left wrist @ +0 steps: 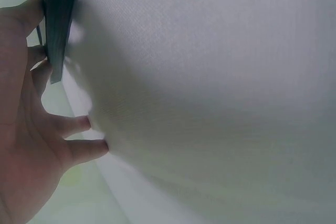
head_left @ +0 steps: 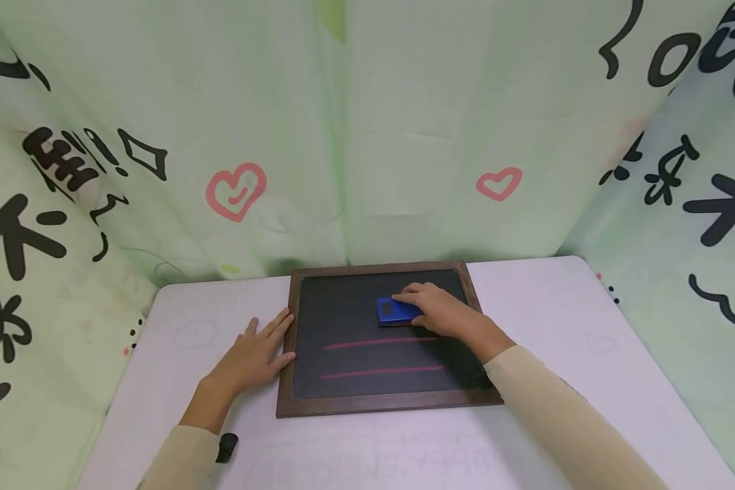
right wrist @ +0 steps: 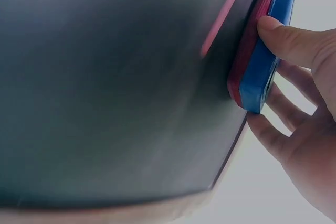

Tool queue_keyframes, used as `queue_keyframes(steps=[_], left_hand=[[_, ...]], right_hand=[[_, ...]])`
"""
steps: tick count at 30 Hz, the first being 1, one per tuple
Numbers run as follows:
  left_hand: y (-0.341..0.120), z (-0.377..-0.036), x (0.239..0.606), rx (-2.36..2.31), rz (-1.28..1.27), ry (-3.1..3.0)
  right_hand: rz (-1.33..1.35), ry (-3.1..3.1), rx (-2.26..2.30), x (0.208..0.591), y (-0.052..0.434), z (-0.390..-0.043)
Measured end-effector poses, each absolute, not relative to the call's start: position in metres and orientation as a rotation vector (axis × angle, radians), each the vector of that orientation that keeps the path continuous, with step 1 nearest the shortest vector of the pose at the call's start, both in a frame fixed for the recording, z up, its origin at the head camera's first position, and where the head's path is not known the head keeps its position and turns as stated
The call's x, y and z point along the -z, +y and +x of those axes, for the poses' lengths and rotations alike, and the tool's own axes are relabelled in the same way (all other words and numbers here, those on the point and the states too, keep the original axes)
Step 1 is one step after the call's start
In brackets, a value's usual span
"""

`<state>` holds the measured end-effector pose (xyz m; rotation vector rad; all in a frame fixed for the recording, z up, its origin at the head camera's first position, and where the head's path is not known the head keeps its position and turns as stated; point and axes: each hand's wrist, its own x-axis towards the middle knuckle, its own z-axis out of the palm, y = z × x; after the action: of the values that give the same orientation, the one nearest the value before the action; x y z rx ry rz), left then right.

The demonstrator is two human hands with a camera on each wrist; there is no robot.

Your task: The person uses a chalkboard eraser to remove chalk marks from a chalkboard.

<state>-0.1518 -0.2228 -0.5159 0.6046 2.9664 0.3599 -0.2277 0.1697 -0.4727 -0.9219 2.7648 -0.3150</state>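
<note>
A small blackboard [head_left: 349, 299] in a brown wooden frame lies on the white table. Two pink chalk lines [head_left: 380, 343] run across its lower half. My right hand [head_left: 437, 309] grips a blue eraser [head_left: 395, 311] on the upper right part of the board. In the right wrist view the eraser's red felt side [right wrist: 247, 51] faces the board, with the thumb on one side and fingers on the other. My left hand [head_left: 251, 357] rests at the left edge of the wooden frame [left wrist: 62, 19], fingers spread. In the left wrist view two fingertips touch the tabletop.
The white table [head_left: 527, 286] extends around the board on both sides and in front. Pale green curtains [head_left: 404, 136] with black markings and pink hearts hang behind and at both sides. A black object [head_left: 226, 448] shows by the left sleeve.
</note>
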Motion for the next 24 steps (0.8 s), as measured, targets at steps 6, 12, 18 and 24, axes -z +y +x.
queue_keyframes(steps=[6, 12, 18, 24], left_hand=[[-0.223, -0.152, 0.516, -0.35, 0.615, 2.968], [-0.222, -0.152, 0.514, -0.356, 0.615, 2.964], [-0.223, -0.152, 0.515, -0.346, 0.605, 2.966], [-0.222, -0.151, 0.515, -0.354, 0.603, 2.968]], right_hand=[[-0.905, 2.789, 0.384, 0.472, 0.203, -0.226], [-0.854, 2.808, 0.422, 0.473, 0.228, -0.225], [-0.845, 2.814, 0.406, 0.474, 0.238, -0.225], [-0.855, 2.84, 0.41, 0.476, 0.24, -0.221]])
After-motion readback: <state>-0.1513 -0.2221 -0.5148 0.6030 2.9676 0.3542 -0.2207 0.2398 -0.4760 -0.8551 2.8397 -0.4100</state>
